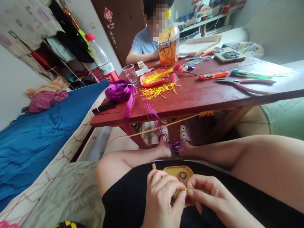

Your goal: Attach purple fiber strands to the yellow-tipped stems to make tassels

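Observation:
My left hand and my right hand meet over my lap, fingertips pinched together on a tiny yellow piece and a loop of purple thread. A small yellow tray rests on my black shorts just beyond the fingers. A thin wooden stick's end pokes up behind my left hand. On the red table lie a hank of purple thread, a pile of yellow stamens and an orange dish of more.
Pliers, an orange pen, a green lighter, a plastic cup, two bottles stand on the table. A long stick slants below its edge. Another person sits across. A blue-covered bed lies left.

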Demonstrator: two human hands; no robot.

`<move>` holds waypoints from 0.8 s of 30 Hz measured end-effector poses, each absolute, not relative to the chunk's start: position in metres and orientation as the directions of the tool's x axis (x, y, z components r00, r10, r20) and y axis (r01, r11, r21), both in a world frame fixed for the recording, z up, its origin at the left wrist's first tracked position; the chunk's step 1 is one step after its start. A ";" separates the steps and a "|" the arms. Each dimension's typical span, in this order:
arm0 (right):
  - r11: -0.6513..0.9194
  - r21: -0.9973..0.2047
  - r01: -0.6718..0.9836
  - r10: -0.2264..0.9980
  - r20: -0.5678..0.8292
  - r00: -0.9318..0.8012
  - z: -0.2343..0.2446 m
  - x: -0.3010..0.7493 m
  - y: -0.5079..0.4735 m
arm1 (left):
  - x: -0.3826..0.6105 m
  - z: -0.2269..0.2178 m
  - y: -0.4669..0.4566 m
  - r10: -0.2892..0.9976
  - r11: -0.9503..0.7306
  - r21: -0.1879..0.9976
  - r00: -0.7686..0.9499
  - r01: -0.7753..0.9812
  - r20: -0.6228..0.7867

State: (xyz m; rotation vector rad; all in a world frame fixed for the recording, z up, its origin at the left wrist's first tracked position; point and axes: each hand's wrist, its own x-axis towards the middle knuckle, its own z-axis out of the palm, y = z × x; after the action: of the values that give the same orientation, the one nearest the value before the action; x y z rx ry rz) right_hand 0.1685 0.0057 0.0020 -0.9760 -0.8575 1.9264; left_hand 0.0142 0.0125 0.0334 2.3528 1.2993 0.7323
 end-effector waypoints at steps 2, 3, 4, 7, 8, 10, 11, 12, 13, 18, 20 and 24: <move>-0.448 -0.828 -0.336 0.869 -0.316 -0.380 0.001 0.168 0.006 | 0.014 0.033 0.013 0.855 -0.515 0.527 0.448 0.676 0.261; -0.444 -0.831 -0.335 0.871 -0.312 -0.380 0.000 0.167 0.006 | 0.014 0.032 0.014 0.859 -0.509 0.528 0.442 0.680 0.258; -0.440 -0.833 -0.335 0.872 -0.309 -0.379 0.000 0.167 0.005 | 0.015 0.032 0.014 0.862 -0.504 0.530 0.438 0.683 0.254; -0.435 -0.842 -0.319 0.875 -0.312 -0.371 0.000 0.167 0.005 | 0.016 0.031 0.014 0.871 -0.487 0.539 0.430 0.687 0.239; -0.433 -0.851 -0.298 0.876 -0.319 -0.362 0.000 0.167 0.005 | 0.016 0.031 0.014 0.871 -0.487 0.540 0.429 0.686 0.240; -0.421 -0.874 -0.242 0.880 -0.329 -0.342 0.000 0.167 0.005 | 0.016 0.032 0.014 0.864 -0.500 0.534 0.436 0.682 0.253; -0.414 -0.884 -0.216 0.882 -0.331 -0.336 0.000 0.167 0.004 | 0.016 0.033 0.014 0.859 -0.508 0.530 0.444 0.680 0.253; -0.411 -0.890 -0.195 0.881 -0.333 -0.336 0.000 0.168 0.004 | 0.016 0.034 0.014 0.858 -0.508 0.532 0.454 0.677 0.240; -0.410 -0.894 -0.178 0.878 -0.335 -0.342 -0.001 0.168 0.003 | 0.016 0.036 0.015 0.863 -0.494 0.546 0.460 0.677 0.210; -0.236 -0.969 0.068 0.917 -0.245 -0.315 -0.001 0.167 -0.002 | 0.019 0.039 0.018 0.927 -0.255 0.682 0.374 0.685 -0.029; -0.078 -0.969 0.236 0.944 -0.148 -0.294 0.000 0.167 -0.004 | 0.021 0.035 0.018 0.942 -0.159 0.730 0.324 0.665 -0.091; -0.006 -0.945 0.326 0.958 -0.099 -0.269 0.002 0.167 -0.003 | 0.022 0.028 0.016 0.951 -0.121 0.766 0.296 0.632 -0.094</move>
State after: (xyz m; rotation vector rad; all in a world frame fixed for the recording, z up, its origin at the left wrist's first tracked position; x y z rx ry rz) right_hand 0.1674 -0.0028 0.0015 -1.3441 -1.6476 1.2897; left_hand 0.0218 0.0160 0.0281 1.8406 1.4190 0.5575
